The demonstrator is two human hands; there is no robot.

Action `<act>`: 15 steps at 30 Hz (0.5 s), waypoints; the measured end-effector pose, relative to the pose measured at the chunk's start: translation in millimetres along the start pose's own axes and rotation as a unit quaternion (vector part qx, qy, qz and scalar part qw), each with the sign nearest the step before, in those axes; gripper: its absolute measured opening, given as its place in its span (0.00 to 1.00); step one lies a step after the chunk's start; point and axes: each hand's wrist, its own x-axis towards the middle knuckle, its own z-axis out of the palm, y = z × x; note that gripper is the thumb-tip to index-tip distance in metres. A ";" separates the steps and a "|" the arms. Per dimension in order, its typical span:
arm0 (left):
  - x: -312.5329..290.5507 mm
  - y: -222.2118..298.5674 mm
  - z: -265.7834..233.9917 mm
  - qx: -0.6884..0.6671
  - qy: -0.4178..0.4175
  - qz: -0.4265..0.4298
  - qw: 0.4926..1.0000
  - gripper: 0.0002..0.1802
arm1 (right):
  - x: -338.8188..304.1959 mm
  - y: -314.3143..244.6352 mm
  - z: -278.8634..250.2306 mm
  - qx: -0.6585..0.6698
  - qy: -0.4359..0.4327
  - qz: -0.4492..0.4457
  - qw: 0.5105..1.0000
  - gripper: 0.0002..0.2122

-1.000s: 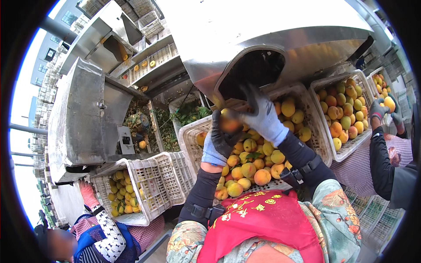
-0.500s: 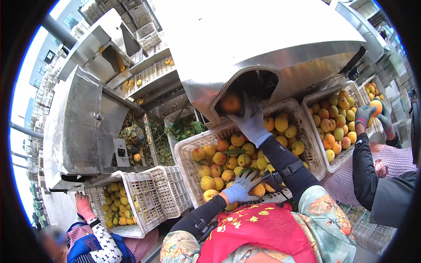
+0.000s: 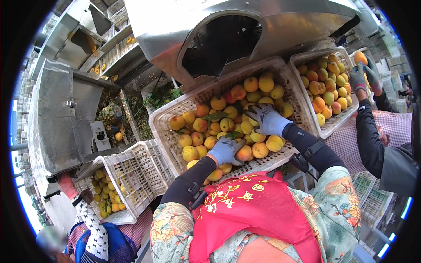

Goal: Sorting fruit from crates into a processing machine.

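Observation:
A white plastic crate (image 3: 158, 131) full of yellow and red peaches (image 3: 227, 125) stands in front of me, a few green leaves among the fruit. My left hand (image 3: 224, 150), in a light blue-grey glove, lies over the peaches near the crate's near side. Its fingers are apart, beside a yellow-orange peach (image 3: 244, 153). Farther right, my right hand (image 3: 269, 120), gloved alike, rests on the fruit with spread fingers reaching left. The fingertips touch peaches, partly hidden under the glove; neither hand visibly lifts one.
A metal machine with a dark opening (image 3: 221, 44) overhangs the crate's far side. At right, a co-worker's gloved hands (image 3: 366, 76) hold a peach above another peach crate (image 3: 322, 127). On the left, another person's arm (image 3: 94, 228) reaches beside a tilted crate (image 3: 131, 175) of peaches.
My right hand has come out of the machine's opening, where it was beside a peach, down onto the fruit. My left hand stays low over the peaches. The view has shifted.

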 end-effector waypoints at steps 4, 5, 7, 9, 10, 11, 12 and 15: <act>-13.0 -45.3 11.3 -0.469 0.095 -0.264 0.837 0.40 | 8.4 11.7 12.7 0.047 0.062 -0.020 0.997 0.30; -15.2 -51.9 3.3 -0.612 0.109 -0.303 0.723 0.41 | 10.1 13.0 8.2 0.092 0.059 0.007 0.994 0.30; -23.7 -41.8 -5.4 -0.561 0.215 -0.147 0.786 0.46 | 14.1 15.9 -3.0 0.181 0.054 0.048 0.981 0.29; -25.8 -55.4 6.2 -0.767 0.246 -0.070 0.588 0.50 | 13.9 -5.3 -33.0 0.518 0.106 0.021 0.848 0.28; -9.2 -21.8 -32.8 -0.854 0.215 -0.039 0.472 0.48 | 6.2 -6.4 -35.5 0.668 0.124 0.027 0.733 0.28; -2.4 2.4 -61.6 -0.918 0.192 -0.005 0.348 0.46 | 6.1 -12.1 -39.4 0.720 0.161 -0.009 0.675 0.28; -4.1 6.9 -69.5 -0.920 0.189 0.020 0.344 0.48 | 11.3 -21.3 -43.9 0.766 0.186 -0.056 0.613 0.28; -12.8 21.7 -91.5 -0.859 0.281 -0.001 0.429 0.54 | 9.0 -38.7 -56.7 0.747 0.253 -0.068 0.611 0.26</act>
